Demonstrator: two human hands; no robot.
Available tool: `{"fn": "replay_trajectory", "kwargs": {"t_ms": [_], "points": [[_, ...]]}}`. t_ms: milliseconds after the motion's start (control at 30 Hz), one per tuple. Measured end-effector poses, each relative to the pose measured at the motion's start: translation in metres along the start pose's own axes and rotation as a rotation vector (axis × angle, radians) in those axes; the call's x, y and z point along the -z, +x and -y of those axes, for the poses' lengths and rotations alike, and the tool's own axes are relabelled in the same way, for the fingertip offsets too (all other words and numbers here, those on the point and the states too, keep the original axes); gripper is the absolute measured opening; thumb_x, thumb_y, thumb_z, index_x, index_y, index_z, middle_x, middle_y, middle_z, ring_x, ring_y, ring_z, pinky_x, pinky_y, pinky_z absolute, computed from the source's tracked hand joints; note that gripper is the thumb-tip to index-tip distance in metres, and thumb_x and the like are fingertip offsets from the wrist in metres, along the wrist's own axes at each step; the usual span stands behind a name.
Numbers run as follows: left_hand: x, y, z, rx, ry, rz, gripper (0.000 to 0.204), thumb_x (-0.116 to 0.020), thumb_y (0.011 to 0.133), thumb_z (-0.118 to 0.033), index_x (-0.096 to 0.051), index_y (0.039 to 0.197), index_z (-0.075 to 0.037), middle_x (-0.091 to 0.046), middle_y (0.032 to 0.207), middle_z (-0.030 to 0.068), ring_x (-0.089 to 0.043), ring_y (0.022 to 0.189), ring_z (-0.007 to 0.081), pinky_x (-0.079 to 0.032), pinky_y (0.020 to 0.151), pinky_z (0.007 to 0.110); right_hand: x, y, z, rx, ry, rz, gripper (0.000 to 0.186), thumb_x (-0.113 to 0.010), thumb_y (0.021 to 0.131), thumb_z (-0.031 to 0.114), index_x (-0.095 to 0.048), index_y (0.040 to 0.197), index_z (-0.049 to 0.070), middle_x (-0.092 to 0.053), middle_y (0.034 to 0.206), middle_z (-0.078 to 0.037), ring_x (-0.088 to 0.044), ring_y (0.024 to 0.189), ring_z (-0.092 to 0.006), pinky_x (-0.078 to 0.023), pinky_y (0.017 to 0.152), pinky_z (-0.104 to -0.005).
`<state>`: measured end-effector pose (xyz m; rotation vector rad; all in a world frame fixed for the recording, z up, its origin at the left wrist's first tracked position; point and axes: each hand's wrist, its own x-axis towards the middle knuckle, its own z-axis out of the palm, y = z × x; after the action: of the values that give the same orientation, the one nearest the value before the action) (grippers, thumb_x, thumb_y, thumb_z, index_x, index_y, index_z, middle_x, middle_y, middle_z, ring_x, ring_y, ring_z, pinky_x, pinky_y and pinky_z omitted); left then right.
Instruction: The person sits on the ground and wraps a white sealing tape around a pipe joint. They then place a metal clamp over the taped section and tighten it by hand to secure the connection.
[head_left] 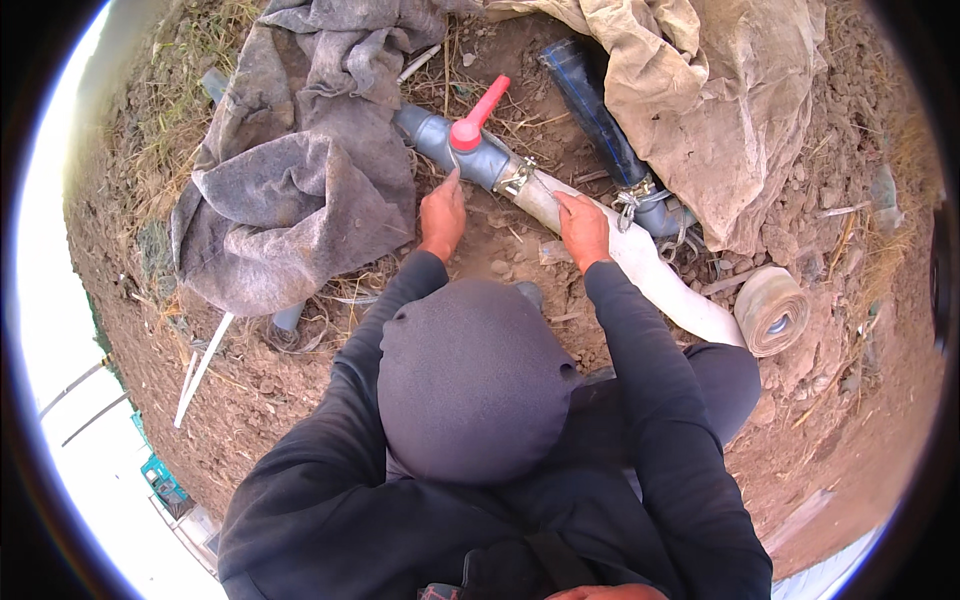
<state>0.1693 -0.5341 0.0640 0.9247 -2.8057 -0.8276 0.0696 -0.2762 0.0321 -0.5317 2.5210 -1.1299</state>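
grey valve (462,148) with red handle, clamped to white hose (640,262) on dirt

Soft, even daylight falls over the brown dirt ground (820,420), with only faint shadows under the crumpled grey cloth (290,215). The left rim blows out to white glare (detail there is lost). Fisheye bending curves everything toward the dark circular border, while the centre stays sharp.

The grey plastic ball valve (470,155) with its glossy red lever looks smooth; the flat white hose (640,255) seems matt fabric, clamped by a shiny metal band (517,177); grey cloth (290,200) looks coarse.
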Motion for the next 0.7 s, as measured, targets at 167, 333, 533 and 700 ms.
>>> {"fn": "replay_trajectory", "kwargs": {"t_ms": [167, 333, 533, 700], "points": [[-0.011, -0.019, -0.012, -0.057, 0.061, 0.059, 0.045, -0.057, 0.1, -0.01, -0.061, 0.144, -0.002, -0.073, 0.097, 0.0264, -0.072, 0.092, 0.0443, -0.057, 0.085, 0.048, -0.004, -0.012, -0.006, 0.025, -0.141, 0.0, 0.031, -0.062, 0.1, 0.021, -0.072, 0.13, 0.022, -0.069, 0.094, -0.013, -0.07, 0.087, -0.0387, -0.056, 0.079, -0.0508], [-0.029, -0.036, -0.016, 0.039, -0.094, 0.098, 0.046, -0.054, 0.101, -0.009, -0.059, 0.146, 0.001, -0.074, 0.083, 0.0205, -0.074, 0.079, 0.0308, -0.057, 0.08, 0.04, 0.008, -0.053, -0.025, 0.02, -0.197, 0.069, 0.04, -0.06, 0.1, 0.017, -0.066, 0.139, 0.025, -0.069, 0.095, -0.013, -0.07, 0.087, -0.0379, -0.056, 0.078, -0.0497], [-0.04, -0.043, -0.026, 0.172, -0.312, 0.121, 0.049, -0.051, 0.101, -0.007, -0.056, 0.149, 0.0, -0.073, 0.079, 0.0102, -0.067, 0.075, 0.0152, -0.055, 0.077, 0.032, -0.011, -0.039, -0.001, -0.099, 0.009, -0.015, 0.036, -0.057, 0.097, 0.007, -0.073, 0.13, 0.013, -0.074, 0.102, -0.021, -0.071, 0.095, -0.0416, -0.056, 0.086, -0.0491], [-0.041, -0.047, -0.047, 0.141, -0.336, 0.175, 0.049, -0.052, 0.101, -0.009, -0.057, 0.149, 0.0, -0.073, 0.078, 0.0106, -0.067, 0.076, 0.0138, -0.055, 0.077, 0.032, -0.012, -0.026, 0.016, -0.162, 0.093, -0.023, 0.034, -0.057, 0.098, 0.007, -0.075, 0.126, 0.009, -0.074, 0.11, -0.025, -0.072, 0.102, -0.0429, -0.057, 0.091, -0.0465]]}}
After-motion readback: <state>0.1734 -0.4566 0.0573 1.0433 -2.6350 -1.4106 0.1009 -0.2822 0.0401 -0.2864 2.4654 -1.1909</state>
